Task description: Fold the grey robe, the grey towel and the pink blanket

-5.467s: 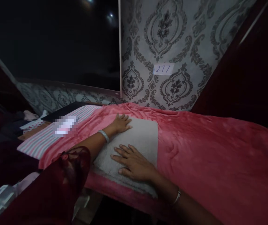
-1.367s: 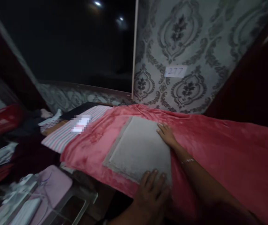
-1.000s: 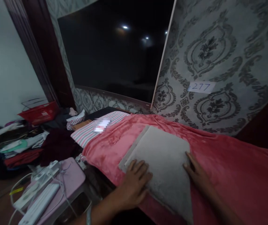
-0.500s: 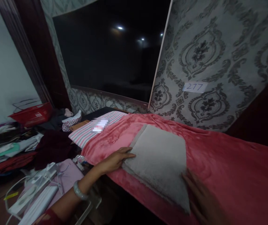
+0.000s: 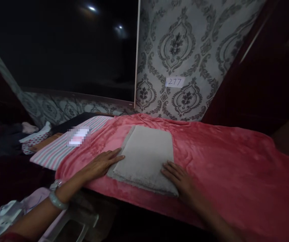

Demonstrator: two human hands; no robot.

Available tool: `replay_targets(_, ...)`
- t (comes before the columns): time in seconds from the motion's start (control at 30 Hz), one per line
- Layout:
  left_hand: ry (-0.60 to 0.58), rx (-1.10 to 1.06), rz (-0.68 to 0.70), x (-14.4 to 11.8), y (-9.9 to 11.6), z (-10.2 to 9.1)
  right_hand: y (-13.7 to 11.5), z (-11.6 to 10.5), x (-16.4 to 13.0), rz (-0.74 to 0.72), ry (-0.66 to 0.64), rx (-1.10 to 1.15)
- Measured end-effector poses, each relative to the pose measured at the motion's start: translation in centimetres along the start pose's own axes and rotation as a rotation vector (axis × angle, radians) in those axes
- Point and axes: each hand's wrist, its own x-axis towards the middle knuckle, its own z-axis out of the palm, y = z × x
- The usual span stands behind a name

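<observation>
A folded grey plush cloth (image 5: 144,151) lies flat on a pink fleece blanket (image 5: 222,168) that covers the table. My left hand (image 5: 104,163) rests on the cloth's left edge, fingers stretched out and a bracelet (image 5: 58,200) on the wrist. On the lower right edge of the cloth lies my right hand (image 5: 178,176), its fingers extended over the surface. Neither hand grips the cloth. The layers of the fold show along the near and left edges.
A striped cloth (image 5: 56,153) carries a blurred-out bright object (image 5: 78,136) left of the blanket. Behind, a large television (image 5: 71,50) hangs on the patterned wall, with a paper (image 5: 175,81) marked 277. Below left stands a pale plastic stool (image 5: 83,218) beside piled clothes (image 5: 13,178).
The view has swung to the right. My right hand has come from beside the cloth's right edge onto its surface; my left hand stays at the left edge.
</observation>
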Motion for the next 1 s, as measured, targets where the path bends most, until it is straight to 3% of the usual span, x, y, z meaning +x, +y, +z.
replay_targets(0.33,0.071,-0.039,0.176,1.8,-1.0,-0.1,-0.2,-0.2,1.8,0.172,-0.051,0.109)
replay_targets(0.43,0.105,-0.168,0.143,2.6,-0.8,-0.5,0.0,-0.4,2.2,0.187,-0.006,0.200)
replay_targets(0.53,0.208,-0.360,0.066,4.0,0.2,-2.2,0.5,-1.7,3.4,0.188,0.123,0.347)
replay_targets(0.67,0.380,-0.585,-0.020,6.9,2.4,-6.8,1.2,-6.7,6.4,0.235,0.324,0.571)
replay_targets(0.8,0.577,-0.829,-0.293,10.7,4.6,-12.6,1.7,-13.5,9.8,0.353,0.504,0.785)
replay_targets(0.87,0.664,-0.957,-0.337,12.7,5.4,-15.4,1.9,-16.6,11.3,0.382,0.605,0.853)
replay_targets(1.0,0.630,-1.180,-0.394,16.5,6.4,-19.3,3.4,-20.9,13.3,0.419,0.647,0.994)
